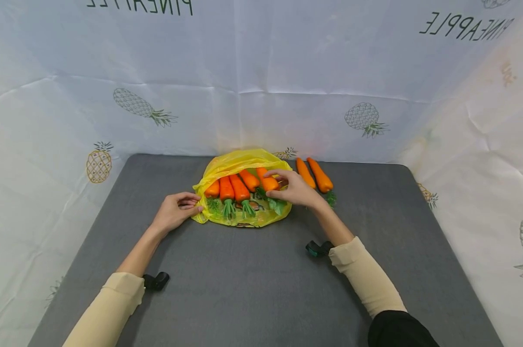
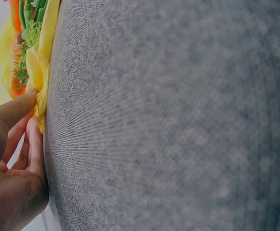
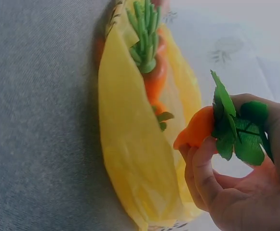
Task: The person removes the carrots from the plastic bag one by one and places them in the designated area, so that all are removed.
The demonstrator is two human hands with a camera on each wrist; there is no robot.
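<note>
A yellow plastic bag [image 1: 244, 156] lies on its side, its mouth spread toward me. Inside it are several orange carrots [image 1: 238, 188] with green tops. My left hand [image 1: 176, 211] pinches the bag's left edge between thumb and fingers, seen closely in the left wrist view, where the yellow film [image 2: 39, 72] is bunched at the fingertips. At the right side of the mouth, my right hand [image 1: 298, 189] holds a carrot [image 1: 267, 180] by its leafy end. The right wrist view shows this carrot [image 3: 198, 127] with broad green leaves [image 3: 246, 137] above the bag; part of it is hidden by fingers.
Two more carrots [image 1: 320, 176] lie outside the bag on its right, partly behind my right hand. Grey cloth covers the table [image 1: 244, 279]. A white curtain with pineapple prints [image 1: 287, 58] hangs along the back edge and both sides.
</note>
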